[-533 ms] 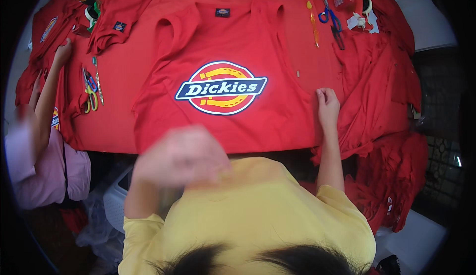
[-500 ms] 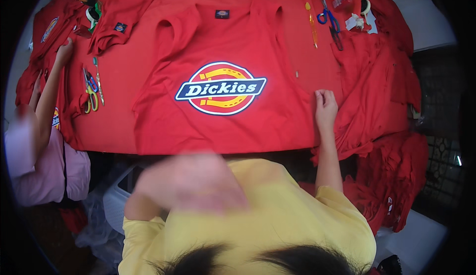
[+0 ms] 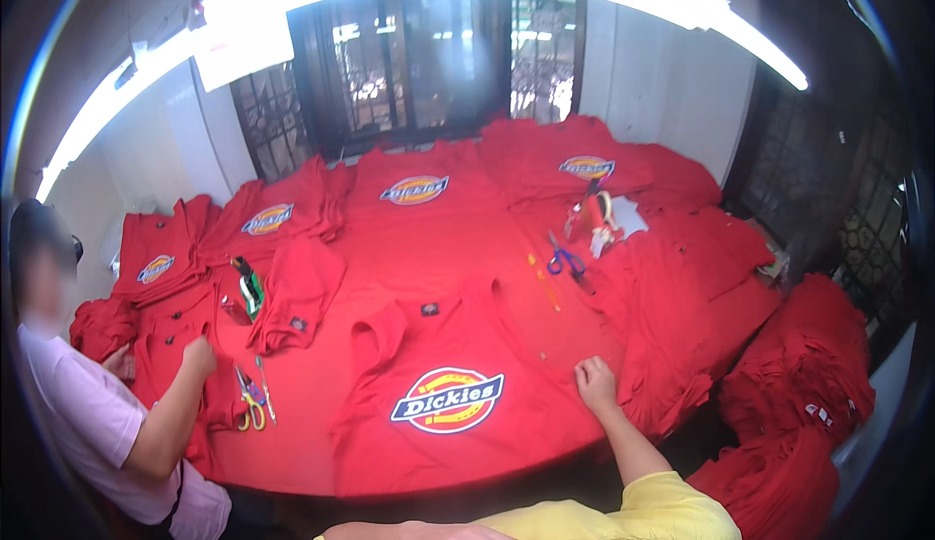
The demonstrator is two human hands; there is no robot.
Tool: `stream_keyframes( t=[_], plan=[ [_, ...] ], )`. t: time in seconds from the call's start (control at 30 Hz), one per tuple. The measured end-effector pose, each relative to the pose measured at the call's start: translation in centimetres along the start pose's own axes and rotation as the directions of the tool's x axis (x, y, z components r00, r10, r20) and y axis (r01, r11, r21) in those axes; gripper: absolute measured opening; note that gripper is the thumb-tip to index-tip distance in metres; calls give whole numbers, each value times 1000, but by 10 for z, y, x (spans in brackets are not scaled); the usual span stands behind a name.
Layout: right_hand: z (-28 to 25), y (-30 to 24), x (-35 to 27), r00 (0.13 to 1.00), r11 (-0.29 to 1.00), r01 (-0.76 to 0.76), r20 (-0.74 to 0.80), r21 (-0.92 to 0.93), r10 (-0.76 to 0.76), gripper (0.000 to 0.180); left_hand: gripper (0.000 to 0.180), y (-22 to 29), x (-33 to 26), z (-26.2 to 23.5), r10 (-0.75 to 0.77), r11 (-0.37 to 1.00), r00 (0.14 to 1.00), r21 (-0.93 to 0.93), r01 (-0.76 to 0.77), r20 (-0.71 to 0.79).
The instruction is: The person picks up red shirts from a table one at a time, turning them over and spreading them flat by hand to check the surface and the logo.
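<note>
A red T-shirt (image 3: pixel 390 443) with an oval blue, yellow and red logo lies flat on the red-covered table in front of me. My right hand (image 3: pixel 596 382) rests on the shirt's right side, fingers slightly curled on the cloth, holding nothing. Only a blurred sliver of my left hand (image 3: pixel 409 531) shows at the lower edge, in front of my yellow top, so its fingers cannot be made out.
A person in a pink top at the left has a hand (image 3: pixel 200 355) on folded red shirts. Yellow-handled scissors (image 3: pixel 249 409) lie near them. Blue-handled scissors (image 3: pixel 563 260) and a tape roll (image 3: pixel 596 217) sit further back. Heaps of red shirts (image 3: pixel 799 365) hang over the right edge.
The view has tilted up from the tabletop to the room. My left hand dropped from the middle to the lower edge. My right hand stayed on the shirt.
</note>
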State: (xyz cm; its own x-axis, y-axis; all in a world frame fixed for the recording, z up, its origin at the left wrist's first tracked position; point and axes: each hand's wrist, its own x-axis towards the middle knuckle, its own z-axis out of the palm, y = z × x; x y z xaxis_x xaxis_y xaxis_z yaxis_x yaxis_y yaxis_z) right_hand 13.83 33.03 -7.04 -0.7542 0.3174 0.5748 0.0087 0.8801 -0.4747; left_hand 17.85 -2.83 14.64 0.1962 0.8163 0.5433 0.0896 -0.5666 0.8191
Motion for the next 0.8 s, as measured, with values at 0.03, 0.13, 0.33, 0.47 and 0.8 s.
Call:
stream_keyframes(
  t=[0.03,0.13,0.33,0.47,0.8],
  plan=[
    [-5,7,-3,999,999,-37,12,-15,37,9,24,-5,4,-4,-19,1000,1000,-21,19,11],
    [-20,19,-6,999,997,-39,0,-71,39,9,22,-8,8,-2,-46,998,999,-29,46,22],
    [-15,11,-8,1000,995,-26,1,-95,26,9,17,7,0,26,-51,998,999,29,50,10],
    [-20,13,-12,1000,995,-29,-10,-100,28,10,15,19,-1,39,-10,994,1000,111,8,17],
    [5,29,-4,998,973,42,53,-226,-31,18,15,79,10,81,-112,652,815,-661,-372,-568]
  ],
)
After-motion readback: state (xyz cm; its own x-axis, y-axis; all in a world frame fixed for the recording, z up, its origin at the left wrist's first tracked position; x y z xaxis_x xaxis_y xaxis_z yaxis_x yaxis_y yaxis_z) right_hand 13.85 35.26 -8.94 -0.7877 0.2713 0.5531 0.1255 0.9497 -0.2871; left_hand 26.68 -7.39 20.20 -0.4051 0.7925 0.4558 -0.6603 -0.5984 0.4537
